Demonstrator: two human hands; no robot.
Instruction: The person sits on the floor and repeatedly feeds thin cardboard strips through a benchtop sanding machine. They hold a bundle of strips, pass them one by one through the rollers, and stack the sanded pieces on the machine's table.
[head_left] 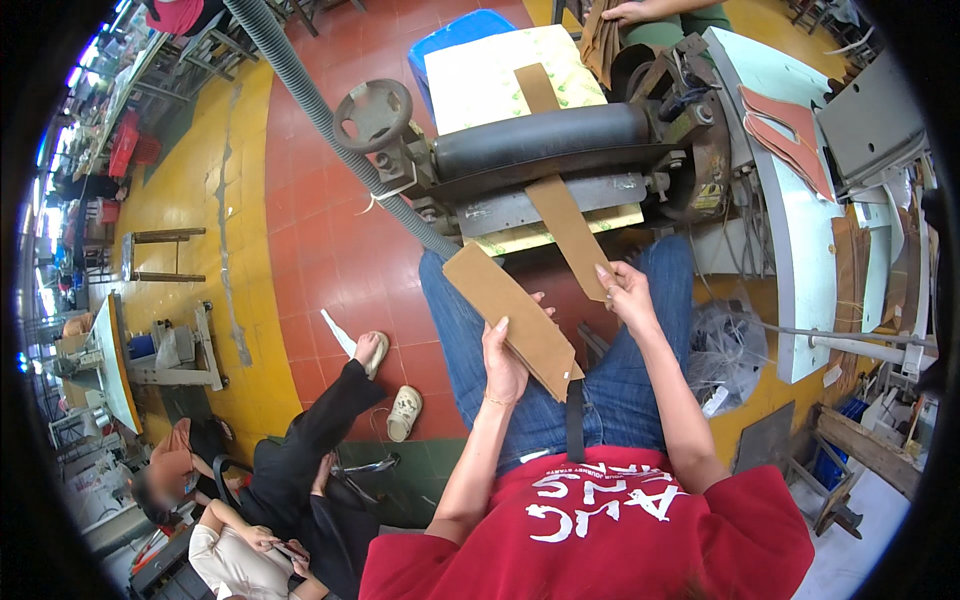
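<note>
My left hand [505, 365] grips a stack of flat brown leather-like pieces [508, 315] above my lap. The stack slants, its far end near the grey hose. My right hand [628, 297] pinches the near end of a single brown strip [568, 225]. That strip runs away from me over the metal plate [490, 212] of a roller machine, its far end hidden under a bar. Behind the dark roller [545, 138], a brown piece [537, 88] lies on a pale yellow sheet [470, 80]. Whether it is the same strip I cannot tell.
A handwheel [372, 115] and a grey hose [300, 85] flank the machine's left. Beyond the machine, another person's hand [627, 12] holds brown pieces [598, 45]. At right, a pale table [810, 290] bears reddish-brown pieces [785, 145]. Two people sit at lower left.
</note>
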